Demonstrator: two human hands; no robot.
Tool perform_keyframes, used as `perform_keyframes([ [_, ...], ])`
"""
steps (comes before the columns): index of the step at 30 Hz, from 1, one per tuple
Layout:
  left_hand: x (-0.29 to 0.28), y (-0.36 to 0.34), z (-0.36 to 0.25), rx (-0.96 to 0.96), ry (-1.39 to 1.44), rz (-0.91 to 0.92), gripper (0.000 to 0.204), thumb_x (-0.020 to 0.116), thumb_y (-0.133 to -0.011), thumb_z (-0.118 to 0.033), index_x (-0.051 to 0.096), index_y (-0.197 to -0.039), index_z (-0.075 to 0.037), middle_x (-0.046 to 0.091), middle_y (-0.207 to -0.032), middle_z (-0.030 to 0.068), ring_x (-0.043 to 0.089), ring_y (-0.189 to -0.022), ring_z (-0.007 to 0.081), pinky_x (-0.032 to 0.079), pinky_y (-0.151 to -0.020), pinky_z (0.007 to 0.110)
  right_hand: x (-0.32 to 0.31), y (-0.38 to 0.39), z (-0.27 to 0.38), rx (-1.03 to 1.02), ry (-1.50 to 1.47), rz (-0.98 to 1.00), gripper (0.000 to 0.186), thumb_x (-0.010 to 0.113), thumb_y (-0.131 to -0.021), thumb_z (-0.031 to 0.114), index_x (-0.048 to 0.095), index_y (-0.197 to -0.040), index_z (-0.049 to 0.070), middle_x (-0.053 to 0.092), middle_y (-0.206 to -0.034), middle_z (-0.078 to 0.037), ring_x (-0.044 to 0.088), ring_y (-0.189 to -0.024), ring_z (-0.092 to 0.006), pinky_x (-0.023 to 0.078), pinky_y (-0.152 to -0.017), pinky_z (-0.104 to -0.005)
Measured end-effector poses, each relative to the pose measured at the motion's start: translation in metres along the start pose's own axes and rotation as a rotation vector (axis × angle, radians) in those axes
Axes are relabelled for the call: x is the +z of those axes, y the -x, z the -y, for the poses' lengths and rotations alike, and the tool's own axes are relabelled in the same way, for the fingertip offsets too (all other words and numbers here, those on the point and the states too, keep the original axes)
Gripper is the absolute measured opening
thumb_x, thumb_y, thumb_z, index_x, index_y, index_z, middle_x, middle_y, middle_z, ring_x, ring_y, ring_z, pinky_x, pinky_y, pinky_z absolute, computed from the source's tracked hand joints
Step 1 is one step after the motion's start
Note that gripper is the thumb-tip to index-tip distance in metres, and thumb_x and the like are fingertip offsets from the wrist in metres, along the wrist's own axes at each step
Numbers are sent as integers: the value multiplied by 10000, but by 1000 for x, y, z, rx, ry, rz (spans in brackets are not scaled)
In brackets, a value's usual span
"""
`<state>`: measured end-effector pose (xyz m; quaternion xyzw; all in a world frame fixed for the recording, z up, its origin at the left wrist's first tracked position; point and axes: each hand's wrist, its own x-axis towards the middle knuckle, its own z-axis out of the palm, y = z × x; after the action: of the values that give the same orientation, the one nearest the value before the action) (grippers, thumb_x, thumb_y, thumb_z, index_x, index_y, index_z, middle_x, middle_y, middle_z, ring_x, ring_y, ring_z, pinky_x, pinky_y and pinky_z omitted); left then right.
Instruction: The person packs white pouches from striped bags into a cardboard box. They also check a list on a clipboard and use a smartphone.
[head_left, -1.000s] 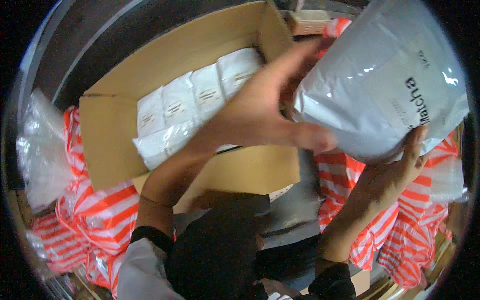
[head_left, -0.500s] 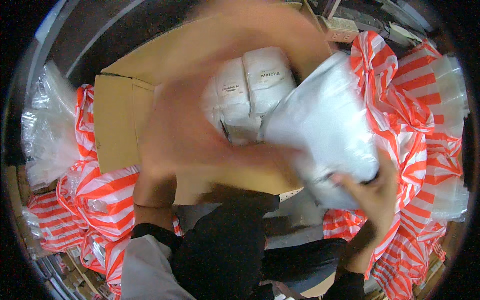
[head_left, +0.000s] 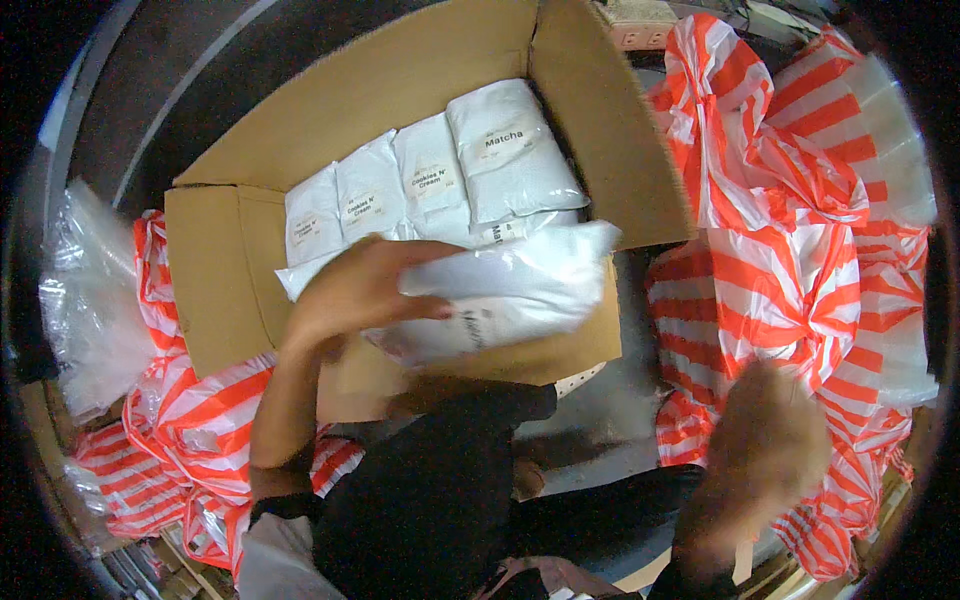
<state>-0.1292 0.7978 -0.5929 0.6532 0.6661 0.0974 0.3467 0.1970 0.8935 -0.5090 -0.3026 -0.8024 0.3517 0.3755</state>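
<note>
My left hand [head_left: 365, 285] is closed on the end of a white plastic pouch [head_left: 530, 285] with a small printed label. That pouch lies tilted over the near side of an open cardboard box [head_left: 215, 270]. Inside the box, several similar labelled pouches [head_left: 505, 165] stand in a row, with others partly hidden under the held one. My right hand [head_left: 770, 430] is away from the box at the lower right, in front of a red-and-white striped plastic bag [head_left: 790, 290]. Motion blurs its fingers, and no pouch shows in it.
More striped bags [head_left: 210, 410] crowd the box's left side. Clear plastic bags [head_left: 95, 310] rise at the far left. A pale socket block [head_left: 640, 25] sits behind the box's right flap. My dark-clothed leg [head_left: 610, 510] is below the box.
The white pouch has gone from my right hand at the right to my left hand over the box. My right hand has moved down, away from it.
</note>
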Motion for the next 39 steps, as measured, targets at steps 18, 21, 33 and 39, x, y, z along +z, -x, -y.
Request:
perform_keyframes([
  [18,38,-56,127,-949,781,-368,728,646,-963,-482,470,-1422,55,545,-1400,230,535,-1289,290,435,-1068,420,30,87,-63,174,-1410,61,624,777,-821,560,660,-1071,0,675,-724,-114,670,-614,-274,528,-581,-361],
  [21,21,-56,147,-759,161,-291,754,613,-967,-493,440,-1438,70,502,-1425,284,499,-1330,352,392,-1103,484,32,106,-61,379,-1212,76,656,827,-762,545,673,-1070,-14,686,-803,-139,685,-688,-287,535,-631,-368],
  [33,68,-135,135,-359,-231,-180,800,367,-1026,-611,127,-1635,-152,23,-1701,153,26,-1565,360,7,-1216,620,-8,79,-54,264,20,-177,335,822,-729,126,714,-1024,8,717,-1023,-146,678,-957,-297,529,-858,-394],
  [39,66,-128,131,-371,-315,-170,744,352,-1045,-566,146,-1624,-148,65,-1689,157,55,-1549,369,49,-1196,636,-44,-13,-141,11,699,-62,557,707,-769,107,576,-1306,41,609,-1230,-212,563,-1213,-390,351,-1152,-513],
])
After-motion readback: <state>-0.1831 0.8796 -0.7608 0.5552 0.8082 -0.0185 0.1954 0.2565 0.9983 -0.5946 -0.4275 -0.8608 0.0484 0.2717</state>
